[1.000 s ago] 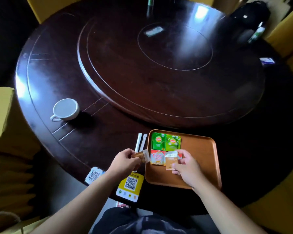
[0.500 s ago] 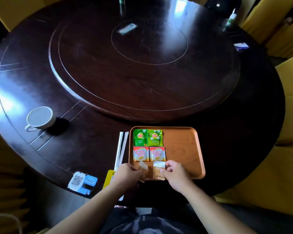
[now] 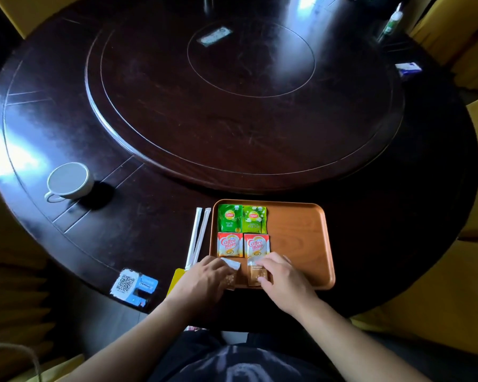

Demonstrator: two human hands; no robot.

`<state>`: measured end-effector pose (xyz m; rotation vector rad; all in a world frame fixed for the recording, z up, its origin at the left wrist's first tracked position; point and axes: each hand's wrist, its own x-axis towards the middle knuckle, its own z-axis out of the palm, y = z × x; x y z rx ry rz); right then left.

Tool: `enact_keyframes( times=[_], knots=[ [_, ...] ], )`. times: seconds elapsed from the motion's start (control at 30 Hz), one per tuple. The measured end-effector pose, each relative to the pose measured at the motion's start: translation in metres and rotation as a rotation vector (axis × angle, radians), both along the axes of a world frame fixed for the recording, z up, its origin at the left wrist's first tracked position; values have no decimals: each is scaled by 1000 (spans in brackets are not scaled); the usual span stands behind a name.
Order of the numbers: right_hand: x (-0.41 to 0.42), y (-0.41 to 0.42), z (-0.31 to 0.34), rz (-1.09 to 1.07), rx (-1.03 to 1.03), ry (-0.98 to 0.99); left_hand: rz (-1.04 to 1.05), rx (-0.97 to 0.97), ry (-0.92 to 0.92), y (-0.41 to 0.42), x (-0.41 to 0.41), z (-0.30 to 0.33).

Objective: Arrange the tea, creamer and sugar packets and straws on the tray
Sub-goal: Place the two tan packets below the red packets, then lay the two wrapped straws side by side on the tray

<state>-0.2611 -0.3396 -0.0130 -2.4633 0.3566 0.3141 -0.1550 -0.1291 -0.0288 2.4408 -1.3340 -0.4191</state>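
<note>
An orange tray [image 3: 295,238] lies at the table's near edge. Two green tea packets [image 3: 242,218] sit side by side in its far left corner, with two red and white creamer packets [image 3: 243,244] in a row below them. My left hand [image 3: 204,279] presses a brown sugar packet [image 3: 230,267] onto the tray's near left corner. My right hand [image 3: 283,279] holds a second brown sugar packet [image 3: 255,274] flat beside it. Two white wrapped straws [image 3: 198,237] lie on the table just left of the tray.
A white cup [image 3: 68,181] stands on the dark round table at the left. QR code stickers [image 3: 134,285] and a yellow card [image 3: 177,277] sit on the near edge. A raised turntable [image 3: 246,92] fills the middle. Yellow chairs surround the table.
Both hands have come down with the sugar packets from above the tray to its near left part, below the creamer row. The camera has tilted down and shifted.
</note>
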Motion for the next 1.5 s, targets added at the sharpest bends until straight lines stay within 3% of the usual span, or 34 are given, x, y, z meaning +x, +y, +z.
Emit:
enact_keyframes(
  times=[0.27, 1.1, 1.3, 1.5],
  knots=[
    [2, 5, -9, 87, -74, -16, 1, -25, -20, -9, -3, -5],
    [2, 14, -6, 26, -80, -12, 61, -38, -4, -18, -5, -6],
    [6, 11, 4, -12, -83, 19, 278, -109, 77, -1, 10, 9],
    [30, 13, 18, 5, -49, 32, 547, -32, 86, 28, 39, 11]
  ],
)
